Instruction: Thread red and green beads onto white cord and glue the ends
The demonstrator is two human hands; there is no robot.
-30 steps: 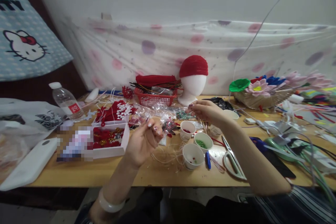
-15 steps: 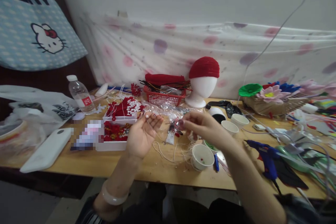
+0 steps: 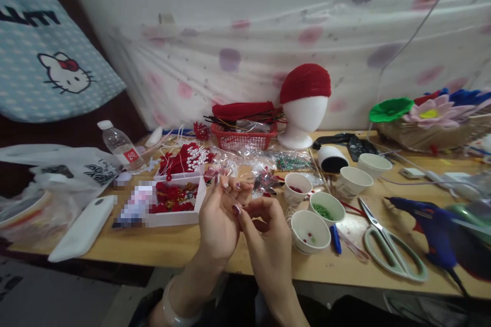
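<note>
My left hand is raised palm-up over the near edge of the wooden table, fingers curled around a thin pale thread or wire. My right hand meets it from the right, thumb and forefinger pinched at the same thread; what sits in the pinch is too small to make out. Just right of the hands stand small white cups: one with a few beads, one with green beads, one with red bits. A white box of red ornaments lies left of my left hand.
Scissors and a blue glue gun lie at the right. A foam head with a red cap, a red basket, a water bottle, a white pad and paper flowers surround the work area.
My right hand has come back from the far cups toward me and now touches my left hand at the thread. The view has shifted, bringing the hands lower in the picture.
</note>
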